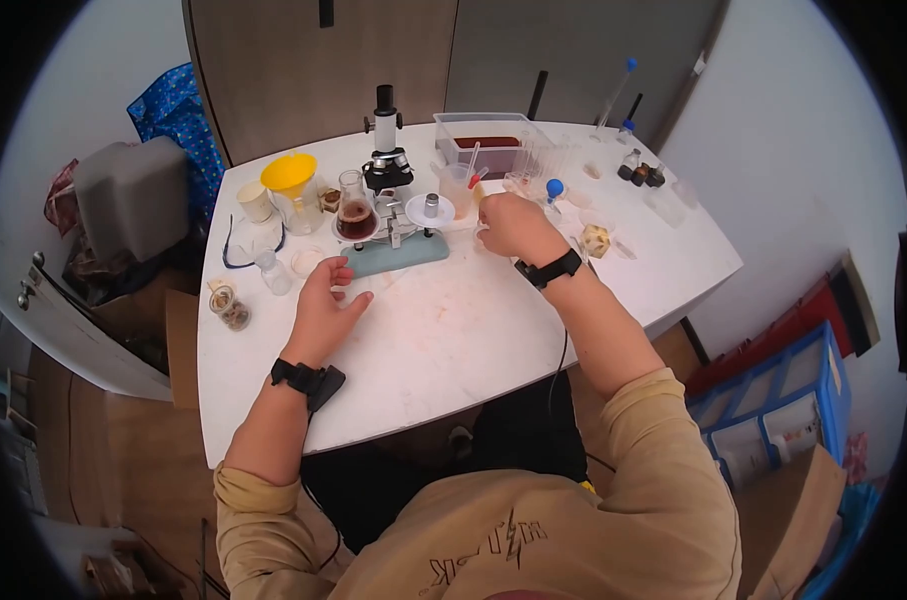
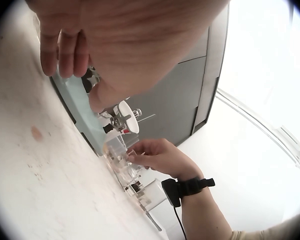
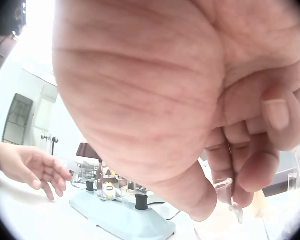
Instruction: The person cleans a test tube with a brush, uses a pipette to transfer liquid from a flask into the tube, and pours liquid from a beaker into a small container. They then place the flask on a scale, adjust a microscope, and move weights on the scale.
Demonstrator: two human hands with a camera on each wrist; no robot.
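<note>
My left hand point(image 1: 325, 312) is held beside the left end of a balance with a teal base point(image 1: 405, 259), fingers loosely bent and nothing in them. A flask of dark red liquid point(image 1: 356, 220) stands on the balance's left pan, and a metal weight point(image 1: 431, 203) on its right pan. To the right of the balance, my right hand point(image 1: 518, 228) reaches down to the tabletop. In the right wrist view its thumb and fingers pinch a small clear glass vessel point(image 3: 223, 186), partly hidden by the hand.
Behind the balance is a black and white microscope point(image 1: 385, 150), with a clear plastic tub point(image 1: 473, 160) to its right. Glassware and a yellow funnel point(image 1: 289, 175) stand at left. A blue bulb point(image 1: 554, 187) and a pale faceted object point(image 1: 595, 240) lie near the right hand.
</note>
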